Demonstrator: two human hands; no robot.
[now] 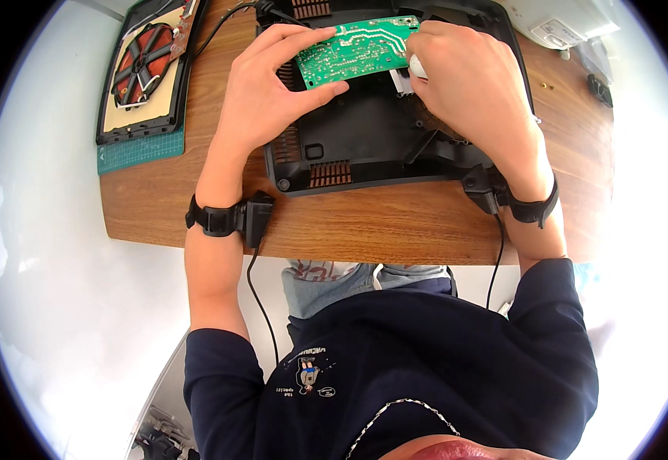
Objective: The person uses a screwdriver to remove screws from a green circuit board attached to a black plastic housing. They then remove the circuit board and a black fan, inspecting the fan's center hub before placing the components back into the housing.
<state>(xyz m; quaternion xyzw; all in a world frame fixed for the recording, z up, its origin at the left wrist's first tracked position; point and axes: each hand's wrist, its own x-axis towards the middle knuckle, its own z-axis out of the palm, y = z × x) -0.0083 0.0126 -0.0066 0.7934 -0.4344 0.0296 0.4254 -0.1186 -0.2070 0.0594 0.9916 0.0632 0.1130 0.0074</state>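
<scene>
A green circuit board [364, 52], its solder side showing, is tilted above an upturned black plastic housing [357, 138]. My left hand [272, 80] grips the board's left end, with the thumb at the lower edge and the fingers along the upper edge. At the board's right end, my right hand [464, 77] is closed, its fingertips against the edge. A white rounded thing [418, 67] shows between its fingers; most of it is hidden, and its kind cannot be made out. Under the board's right part, a pale metal piece [402, 81] partly shows.
At the left, a black panel with a round coil [146, 65] lies on a green cutting mat [142, 153]. A white appliance [560, 23] stands at the far right. Small brass-coloured pieces [546, 86] and a black object [600, 90] lie near the wooden table's [364, 222] right edge.
</scene>
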